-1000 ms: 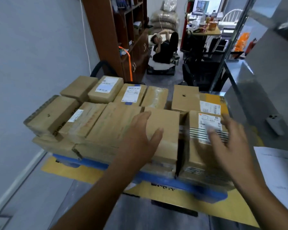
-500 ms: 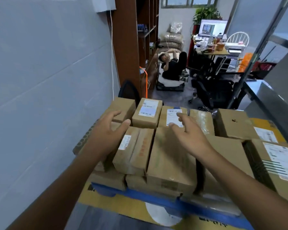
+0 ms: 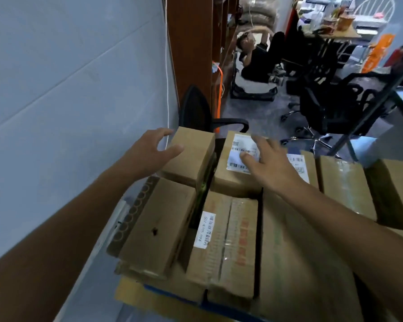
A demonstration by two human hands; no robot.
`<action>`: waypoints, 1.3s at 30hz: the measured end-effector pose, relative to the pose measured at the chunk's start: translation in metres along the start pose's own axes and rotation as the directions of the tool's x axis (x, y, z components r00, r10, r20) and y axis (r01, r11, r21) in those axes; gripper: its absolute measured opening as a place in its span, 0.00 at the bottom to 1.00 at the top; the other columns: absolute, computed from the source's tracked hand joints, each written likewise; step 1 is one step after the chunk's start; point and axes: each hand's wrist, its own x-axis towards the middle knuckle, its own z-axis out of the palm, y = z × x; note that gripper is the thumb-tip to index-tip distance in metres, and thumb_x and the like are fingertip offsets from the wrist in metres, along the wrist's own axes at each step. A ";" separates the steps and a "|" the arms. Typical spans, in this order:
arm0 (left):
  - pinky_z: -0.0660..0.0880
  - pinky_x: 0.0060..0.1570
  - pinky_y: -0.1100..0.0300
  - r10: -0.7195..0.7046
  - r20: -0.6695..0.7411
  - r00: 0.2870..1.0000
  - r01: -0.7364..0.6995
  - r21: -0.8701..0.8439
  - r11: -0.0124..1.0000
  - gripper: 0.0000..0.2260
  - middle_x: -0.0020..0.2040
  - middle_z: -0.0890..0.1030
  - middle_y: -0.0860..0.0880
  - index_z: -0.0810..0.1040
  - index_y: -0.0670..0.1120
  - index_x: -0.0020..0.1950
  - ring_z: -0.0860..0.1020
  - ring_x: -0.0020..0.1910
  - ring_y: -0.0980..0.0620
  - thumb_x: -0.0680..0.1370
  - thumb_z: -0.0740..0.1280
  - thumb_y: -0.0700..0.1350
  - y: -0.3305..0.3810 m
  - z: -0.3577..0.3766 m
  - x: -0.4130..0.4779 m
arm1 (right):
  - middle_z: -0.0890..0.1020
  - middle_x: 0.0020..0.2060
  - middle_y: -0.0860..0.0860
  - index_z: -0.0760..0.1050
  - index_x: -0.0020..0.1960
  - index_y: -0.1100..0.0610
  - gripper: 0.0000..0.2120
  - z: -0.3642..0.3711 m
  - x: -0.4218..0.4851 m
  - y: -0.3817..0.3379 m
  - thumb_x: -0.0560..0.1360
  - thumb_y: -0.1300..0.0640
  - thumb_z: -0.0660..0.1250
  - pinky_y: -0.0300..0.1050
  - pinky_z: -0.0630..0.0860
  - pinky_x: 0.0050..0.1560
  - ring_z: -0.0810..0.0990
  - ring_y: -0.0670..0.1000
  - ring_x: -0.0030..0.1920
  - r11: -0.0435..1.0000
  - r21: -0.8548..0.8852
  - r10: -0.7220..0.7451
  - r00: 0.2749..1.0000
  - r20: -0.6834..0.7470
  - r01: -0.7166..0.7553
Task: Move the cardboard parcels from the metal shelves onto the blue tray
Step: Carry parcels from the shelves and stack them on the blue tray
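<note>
**Cardboard pile, back row in play**

Stacked already on the blue tray (image 3: 221,306), edge showing at 6 o'clock: cardboard parcels (image 3: 221,247), taped, stiff, probably light to middling. Best gripped by opposite side faces. Up at 11 o'clock, left hand (image 3: 149,152) spread wide, just beside a plain parcel (image 3: 191,156), contact unclear. At 12, right hand (image 3: 268,166) flat, fingers apart, on a labelled parcel (image 3: 233,182). Reached deeper than half a second ago; right slid over from the next label (image 3: 297,163) at 1 o'clock.
</note>
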 end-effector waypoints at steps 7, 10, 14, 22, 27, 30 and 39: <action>0.62 0.76 0.46 -0.041 0.252 0.967 0.061 -0.070 0.996 0.33 0.81 0.60 0.46 0.63 0.55 0.82 0.63 0.78 0.44 0.79 0.69 0.61 -0.026 0.030 0.067 | 0.63 0.76 0.55 0.59 0.81 0.45 0.32 0.027 0.013 0.002 0.81 0.39 0.62 0.59 0.67 0.73 0.65 0.61 0.75 0.988 -0.119 0.100 0.995 0.008 -0.098; 0.64 0.69 0.54 0.006 0.244 0.970 0.022 -0.114 0.993 0.33 0.79 0.63 0.48 0.65 0.54 0.80 0.67 0.75 0.48 0.78 0.72 0.60 -0.031 0.041 0.073 | 0.64 0.76 0.53 0.61 0.81 0.46 0.31 0.034 0.010 -0.003 0.80 0.41 0.64 0.56 0.69 0.72 0.67 0.59 0.74 0.989 -0.084 0.124 0.992 -0.015 -0.125; 0.60 0.67 0.61 0.062 0.266 0.962 -0.016 -0.172 0.985 0.35 0.79 0.61 0.50 0.65 0.53 0.80 0.66 0.72 0.54 0.76 0.74 0.59 -0.037 0.050 0.073 | 0.65 0.75 0.53 0.64 0.79 0.49 0.30 0.041 0.008 -0.011 0.80 0.43 0.66 0.56 0.70 0.71 0.69 0.58 0.72 0.984 -0.111 0.137 0.989 -0.053 -0.142; 0.60 0.74 0.53 0.125 0.181 0.976 -0.118 -0.048 0.992 0.34 0.83 0.56 0.49 0.66 0.51 0.80 0.62 0.79 0.46 0.78 0.71 0.60 -0.021 0.049 0.073 | 0.65 0.75 0.49 0.64 0.80 0.51 0.29 0.023 -0.017 -0.002 0.81 0.46 0.66 0.42 0.64 0.72 0.68 0.49 0.73 0.980 0.044 0.196 0.974 -0.117 -0.192; 0.61 0.74 0.52 0.364 0.111 0.925 -0.357 -0.079 0.931 0.29 0.82 0.60 0.52 0.70 0.54 0.78 0.62 0.79 0.48 0.78 0.70 0.59 0.045 0.064 0.057 | 0.70 0.72 0.52 0.67 0.78 0.53 0.27 -0.042 -0.045 0.043 0.82 0.49 0.66 0.37 0.63 0.69 0.68 0.49 0.72 0.959 0.001 0.271 0.922 -0.275 -0.282; 0.61 0.72 0.56 0.465 0.169 0.869 -0.449 -0.123 0.885 0.27 0.81 0.60 0.54 0.69 0.55 0.78 0.62 0.79 0.51 0.80 0.68 0.59 0.098 0.090 0.049 | 0.68 0.74 0.55 0.66 0.79 0.54 0.28 -0.079 -0.054 0.084 0.81 0.49 0.66 0.42 0.62 0.72 0.67 0.53 0.75 0.926 -0.063 0.338 0.895 -0.291 -0.371; 0.60 0.77 0.49 0.433 0.378 0.818 -0.479 0.032 0.877 0.27 0.80 0.64 0.49 0.68 0.55 0.79 0.62 0.78 0.46 0.81 0.67 0.59 0.205 0.212 0.045 | 0.62 0.74 0.61 0.61 0.80 0.49 0.31 -0.105 -0.032 0.166 0.80 0.41 0.64 0.59 0.64 0.75 0.64 0.66 0.74 0.893 -0.221 0.392 0.919 -0.052 -0.393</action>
